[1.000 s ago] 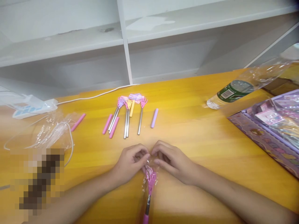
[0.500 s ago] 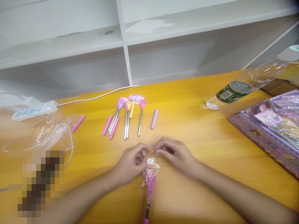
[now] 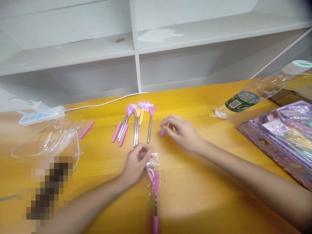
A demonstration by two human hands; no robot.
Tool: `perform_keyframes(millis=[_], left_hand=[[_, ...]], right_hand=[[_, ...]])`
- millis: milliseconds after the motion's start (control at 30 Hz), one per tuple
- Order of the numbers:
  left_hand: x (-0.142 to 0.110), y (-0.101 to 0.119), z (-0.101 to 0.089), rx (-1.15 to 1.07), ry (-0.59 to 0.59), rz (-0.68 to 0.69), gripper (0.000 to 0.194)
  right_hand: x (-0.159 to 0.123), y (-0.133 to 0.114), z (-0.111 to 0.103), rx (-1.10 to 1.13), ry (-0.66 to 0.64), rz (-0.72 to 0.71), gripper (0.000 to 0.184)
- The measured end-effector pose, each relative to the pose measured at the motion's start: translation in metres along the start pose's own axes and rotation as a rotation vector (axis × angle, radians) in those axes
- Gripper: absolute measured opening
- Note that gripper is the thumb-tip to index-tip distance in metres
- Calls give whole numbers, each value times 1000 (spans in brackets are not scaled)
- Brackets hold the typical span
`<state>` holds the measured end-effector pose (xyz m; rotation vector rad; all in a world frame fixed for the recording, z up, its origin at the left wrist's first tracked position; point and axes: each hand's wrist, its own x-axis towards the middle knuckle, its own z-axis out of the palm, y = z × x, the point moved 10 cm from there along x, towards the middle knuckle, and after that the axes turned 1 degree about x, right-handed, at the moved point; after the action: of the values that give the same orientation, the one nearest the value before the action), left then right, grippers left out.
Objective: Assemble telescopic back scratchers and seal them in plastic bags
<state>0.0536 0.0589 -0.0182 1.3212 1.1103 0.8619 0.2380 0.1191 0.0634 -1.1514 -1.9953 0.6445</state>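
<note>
Our left hand point(image 3: 136, 162) pinches the top of a clear, crinkly plastic bag point(image 3: 153, 160) between thumb and finger. Inside it is a pink, hand-shaped scratcher with a shiny metal stick point(image 3: 155, 185), lying near us on the yellow wooden table point(image 3: 195, 208). Our right hand point(image 3: 180, 131) is at the short purple tube point(image 3: 162, 131), fingers curled; we can't tell if they grip it. More little hand scratchers point(image 3: 136, 122) lie just beside it.
</note>
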Motion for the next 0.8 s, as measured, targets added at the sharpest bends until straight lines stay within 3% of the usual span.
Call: perform_keyframes(millis=[133,267,367,500,667,800], left_hand=[[1,-3,-4,-75,25,-11,24],[2,-6,-8,-119,58,-2,30],[3,-5,-12,-125,83,43,33],[4,0,-8,3,35,79,24],[4,1,-4,17,-9,36,14],[5,-6,-1,-13,-29,-26,26]], right_hand=[[81,21,-1,-272,13,-10,16],[150,49,33,-408,-93,43,22],[180,66,56,-422,-148,95,30],[197,82,73,-439,-206,174,27],[199,91,70,-404,-190,223,33],[188,96,63,-324,-111,247,32]])
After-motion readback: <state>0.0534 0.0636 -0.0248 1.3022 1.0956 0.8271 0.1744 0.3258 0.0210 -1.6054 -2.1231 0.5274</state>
